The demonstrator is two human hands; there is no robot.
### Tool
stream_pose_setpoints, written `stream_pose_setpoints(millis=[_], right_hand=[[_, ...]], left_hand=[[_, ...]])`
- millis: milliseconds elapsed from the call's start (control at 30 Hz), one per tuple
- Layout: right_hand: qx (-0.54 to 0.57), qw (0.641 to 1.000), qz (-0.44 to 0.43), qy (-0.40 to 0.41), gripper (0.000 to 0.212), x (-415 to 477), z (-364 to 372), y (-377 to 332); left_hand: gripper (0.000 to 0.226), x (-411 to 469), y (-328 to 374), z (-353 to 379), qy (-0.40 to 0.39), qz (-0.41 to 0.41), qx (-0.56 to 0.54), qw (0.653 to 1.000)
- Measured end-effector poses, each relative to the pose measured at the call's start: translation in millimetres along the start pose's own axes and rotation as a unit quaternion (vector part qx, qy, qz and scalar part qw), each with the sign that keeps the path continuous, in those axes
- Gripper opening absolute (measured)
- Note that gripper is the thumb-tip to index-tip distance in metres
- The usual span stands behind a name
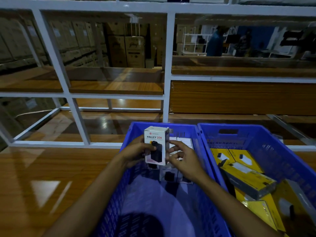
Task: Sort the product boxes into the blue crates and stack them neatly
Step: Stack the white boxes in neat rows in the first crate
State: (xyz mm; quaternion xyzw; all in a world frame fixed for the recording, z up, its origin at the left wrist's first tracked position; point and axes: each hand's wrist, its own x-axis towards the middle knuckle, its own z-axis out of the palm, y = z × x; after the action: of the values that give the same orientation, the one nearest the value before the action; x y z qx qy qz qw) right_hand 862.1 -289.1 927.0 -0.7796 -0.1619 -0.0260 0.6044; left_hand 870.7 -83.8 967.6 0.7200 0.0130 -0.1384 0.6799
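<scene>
A white "HALLEY 20K" box (156,144) stands upright above the left blue crate (119,194). My left hand (136,151) grips its left side, thumb on the front. My right hand (182,159) touches its right edge with curled fingers. Below them, more white boxes (168,175) lie in the far part of that crate. The right blue crate (266,141) holds several yellow boxes (248,178), some tilted.
Both crates sit on a glossy wooden counter (51,177). A white metal frame with glass panels (77,120) rises right behind them. Cardboard cartons (126,50) and people (215,41) show beyond the glass.
</scene>
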Motion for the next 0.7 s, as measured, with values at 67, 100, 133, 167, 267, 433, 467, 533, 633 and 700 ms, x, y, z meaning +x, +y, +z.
stream_pose_setpoints(millis=[67,100,133,167,267,433,467,533,633,700], right_hand=[[-0.017,0.999,0.009,-0.047,0.049,-1,3,0],[-0.03,0.997,0.015,-0.07,0.05,-2,4,1],[-0.04,0.995,0.022,-0.09,0.051,-1,6,3],[-0.059,0.993,0.026,-0.103,0.052,0,7,7],[-0.133,0.98,0.048,-0.139,0.057,8,13,16],[-0.246,0.956,0.089,-0.135,0.045,25,26,18],[-0.277,0.949,0.081,-0.127,0.04,28,26,20],[-0.321,0.938,0.069,-0.111,0.032,30,25,21],[-0.369,0.924,0.062,-0.079,0.022,32,23,25],[-0.387,0.919,0.051,-0.058,0.029,35,24,29]], left_hand=[[0.045,0,-1,-10,0.031,-0.028,0.004,0.999],[0.045,0,-4,-15,0.044,-0.043,0.008,0.998],[0.044,0,-6,-18,0.054,-0.057,0.017,0.997],[0.043,2,-10,-21,0.06,-0.062,0.036,0.996],[0.046,11,-22,-21,0.065,-0.07,0.157,0.983],[0.055,58,-56,-23,0.06,-0.037,0.311,0.948],[0.054,70,-66,-25,0.055,-0.035,0.325,0.943],[0.059,110,-106,-39,0.064,-0.041,0.345,0.935],[0.078,189,-184,-68,0.088,-0.071,0.373,0.921],[0.094,200,-197,-70,0.098,-0.102,0.372,0.917]])
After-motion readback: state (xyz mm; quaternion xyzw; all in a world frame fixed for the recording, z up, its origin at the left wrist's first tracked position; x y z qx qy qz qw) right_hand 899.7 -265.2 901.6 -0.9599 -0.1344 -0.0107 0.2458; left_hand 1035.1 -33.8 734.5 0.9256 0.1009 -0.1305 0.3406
